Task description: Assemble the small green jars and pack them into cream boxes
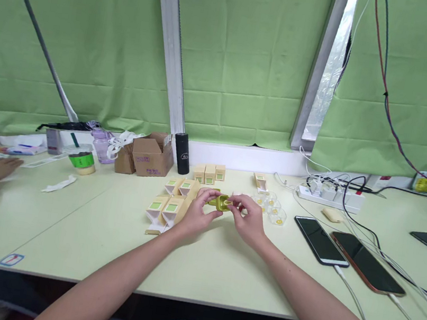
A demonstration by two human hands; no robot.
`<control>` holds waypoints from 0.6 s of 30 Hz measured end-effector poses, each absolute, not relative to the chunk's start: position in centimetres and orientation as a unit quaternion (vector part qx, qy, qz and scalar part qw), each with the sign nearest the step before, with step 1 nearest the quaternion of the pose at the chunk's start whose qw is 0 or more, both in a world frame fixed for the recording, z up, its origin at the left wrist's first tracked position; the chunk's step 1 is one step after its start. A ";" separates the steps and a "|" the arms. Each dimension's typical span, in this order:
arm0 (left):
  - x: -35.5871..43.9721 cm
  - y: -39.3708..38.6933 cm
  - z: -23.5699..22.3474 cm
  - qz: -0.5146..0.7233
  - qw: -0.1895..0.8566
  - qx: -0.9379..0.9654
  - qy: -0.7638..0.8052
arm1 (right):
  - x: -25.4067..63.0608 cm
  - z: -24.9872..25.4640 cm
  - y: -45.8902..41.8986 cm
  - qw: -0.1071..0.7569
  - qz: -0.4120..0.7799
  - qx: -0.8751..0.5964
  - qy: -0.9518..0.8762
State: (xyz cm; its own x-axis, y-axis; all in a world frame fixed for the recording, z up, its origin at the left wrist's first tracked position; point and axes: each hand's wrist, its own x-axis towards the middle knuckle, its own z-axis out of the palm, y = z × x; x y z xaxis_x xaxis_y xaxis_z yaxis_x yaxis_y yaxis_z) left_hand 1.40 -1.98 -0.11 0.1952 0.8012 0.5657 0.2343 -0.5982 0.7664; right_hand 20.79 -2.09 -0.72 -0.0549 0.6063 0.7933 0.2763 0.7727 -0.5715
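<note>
A small olive-green case with a hollow inside [222, 202] is held up over the table in front of me. My left hand [201, 212] is closed around its left side, thumb below and fingers above. At the case's right side my right hand [248, 219] is closed in a pinch; a tiny pale piece seems to be at its fingertips, too small to name. Beside my left hand stand several small cardboard boxes with open flaps and green labels [155, 206]. Several clear round plastic packs with yellow centres [277, 216] lie beyond my right hand.
Small closed boxes [210, 174], an open box [261, 183], a black tumbler [182, 153] and a brown carton [152, 156] stand at the back. Two phones [322, 240] with cables and a power strip [330, 198] lie right. Another person's hand [1, 168] rests far left, near a cup [82, 160].
</note>
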 end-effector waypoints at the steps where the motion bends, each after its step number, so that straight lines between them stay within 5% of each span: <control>1: 1.4 -2.1 -0.1 0.522 0.261 0.731 0.353 | 20.8 -0.8 -2.1 0.608 0.096 -0.302 -0.727; 18: 1.3 -2.5 0.2 0.511 0.232 0.765 0.316 | 21.3 -0.7 -2.1 0.549 -0.133 -0.301 -0.768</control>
State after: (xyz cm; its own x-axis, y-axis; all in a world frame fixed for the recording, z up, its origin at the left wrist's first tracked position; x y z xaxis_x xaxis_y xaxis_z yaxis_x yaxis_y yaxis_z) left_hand 1.34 -2.55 0.24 0.2793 0.7201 0.6352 0.2469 -0.6931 0.6772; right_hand 21.25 -2.06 -0.74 -0.2156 0.3170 0.9236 0.6092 0.7829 -0.1265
